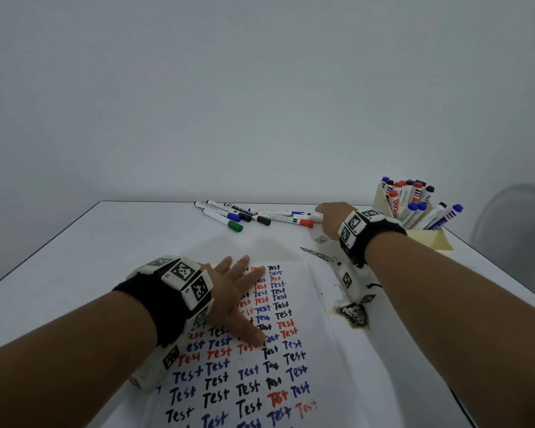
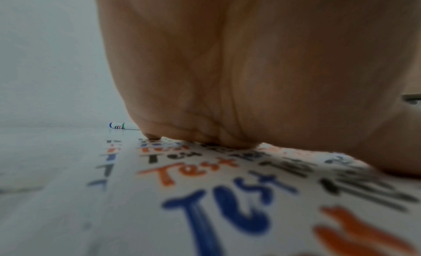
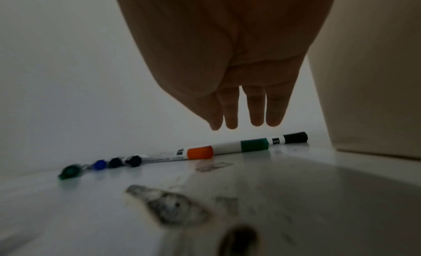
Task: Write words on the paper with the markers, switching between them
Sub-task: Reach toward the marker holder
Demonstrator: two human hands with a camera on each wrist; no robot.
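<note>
The paper [image 1: 294, 350] lies on the white tabletop [image 1: 84, 261] just in front of the person and serves as the landmark here. It is already covered with rows of the word "Test" in black, blue and red, running from its far edge to where it leaves the frame at the near edge, so most of the writing looks done; only a bare strip down its right side shows free room, and the lowest part is out of view.

The left hand [image 1: 238, 301] lies flat on the upper left part of the paper, fingers straight and spread, pinning the sheet and holding nothing. The right hand [image 1: 329, 216] reaches beyond the paper's far right corner to the loose markers [image 1: 254, 216] scattered past its far edge. In the right wrist view its fingers [image 3: 255, 114] hang straight and slightly apart above a marker with an orange cap [image 3: 200, 152], not touching it; the grip is open and empty. In the head view the fingertips seem to sit at the end of the red-capped marker [image 1: 306, 223], though the hand hides the contact.

A beige holder [image 1: 426, 239] full of more markers stands to the right of the paper, past the right wrist. A smudged patch [image 1: 354, 315] marks the tabletop just beside the paper's right edge.

The step in hand, I judge, is a switch of colour: a marker must be picked up and uncapped before the next word
</note>
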